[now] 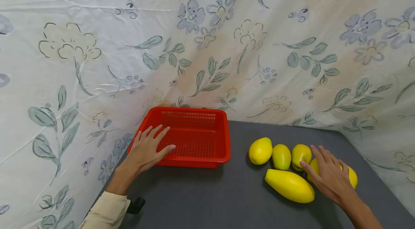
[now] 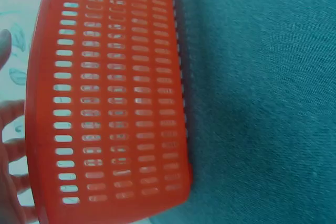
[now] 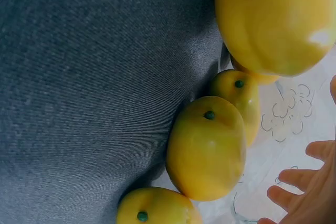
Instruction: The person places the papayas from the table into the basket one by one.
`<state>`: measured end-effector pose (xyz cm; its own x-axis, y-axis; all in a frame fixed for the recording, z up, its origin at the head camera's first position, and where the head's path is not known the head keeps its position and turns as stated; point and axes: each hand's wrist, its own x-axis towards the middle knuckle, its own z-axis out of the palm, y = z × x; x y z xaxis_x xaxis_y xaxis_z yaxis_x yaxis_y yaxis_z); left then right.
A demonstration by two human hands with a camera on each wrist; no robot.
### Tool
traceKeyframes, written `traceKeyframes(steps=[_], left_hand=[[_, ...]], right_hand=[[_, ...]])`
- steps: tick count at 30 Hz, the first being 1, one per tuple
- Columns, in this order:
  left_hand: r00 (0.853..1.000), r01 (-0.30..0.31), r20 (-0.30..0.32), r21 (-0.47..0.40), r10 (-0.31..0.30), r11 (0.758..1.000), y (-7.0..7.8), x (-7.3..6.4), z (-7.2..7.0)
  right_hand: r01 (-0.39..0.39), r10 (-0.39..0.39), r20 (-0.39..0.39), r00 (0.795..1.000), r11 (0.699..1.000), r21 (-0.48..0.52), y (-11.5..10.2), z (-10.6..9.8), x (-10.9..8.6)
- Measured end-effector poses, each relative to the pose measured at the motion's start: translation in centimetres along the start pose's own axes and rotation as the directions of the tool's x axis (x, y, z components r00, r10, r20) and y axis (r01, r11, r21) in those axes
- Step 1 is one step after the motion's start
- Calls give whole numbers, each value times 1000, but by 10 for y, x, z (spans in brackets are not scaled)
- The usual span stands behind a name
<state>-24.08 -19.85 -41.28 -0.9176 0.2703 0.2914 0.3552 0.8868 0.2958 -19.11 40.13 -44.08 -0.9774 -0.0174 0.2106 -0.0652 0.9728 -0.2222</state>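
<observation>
My left hand (image 1: 146, 151) hovers over the left side of a red plastic basket (image 1: 194, 163), fingers spread and holding nothing. In the left wrist view, the basket's slotted wall (image 2: 118, 100) fills the middle, with my fingers (image 2: 16, 149) beyond its rim. My right hand (image 1: 332, 176), also spread and holding nothing, is above yellow fruits (image 1: 353, 178) at the right and partly hides them. A papaya-like long yellow fruit (image 1: 290, 185) lies just left of it. Behind that sit a lemon (image 1: 260, 151) and two mango-like fruits (image 1: 281, 157). The right wrist view shows yellow fruits with green stem ends (image 3: 207, 150).
A dark grey tabletop (image 1: 201, 200) carries the basket and fruits. Floral cloth (image 1: 253, 77) hangs behind the table and along both sides. A small black object (image 1: 136, 206) shows beside my left cuff (image 1: 108, 209).
</observation>
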Motion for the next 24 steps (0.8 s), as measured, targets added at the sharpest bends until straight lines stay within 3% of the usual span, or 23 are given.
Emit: traceKeyframes(steps=[12, 24], left_hand=[[997, -66, -44, 19, 67, 998, -6, -24, 3], [999, -48, 5, 27, 48, 999, -9, -40, 11]], right_hand=[[3, -2, -24, 1000, 1000, 26, 4, 5, -3], [10, -9, -36, 999, 999, 33, 3, 6, -4]])
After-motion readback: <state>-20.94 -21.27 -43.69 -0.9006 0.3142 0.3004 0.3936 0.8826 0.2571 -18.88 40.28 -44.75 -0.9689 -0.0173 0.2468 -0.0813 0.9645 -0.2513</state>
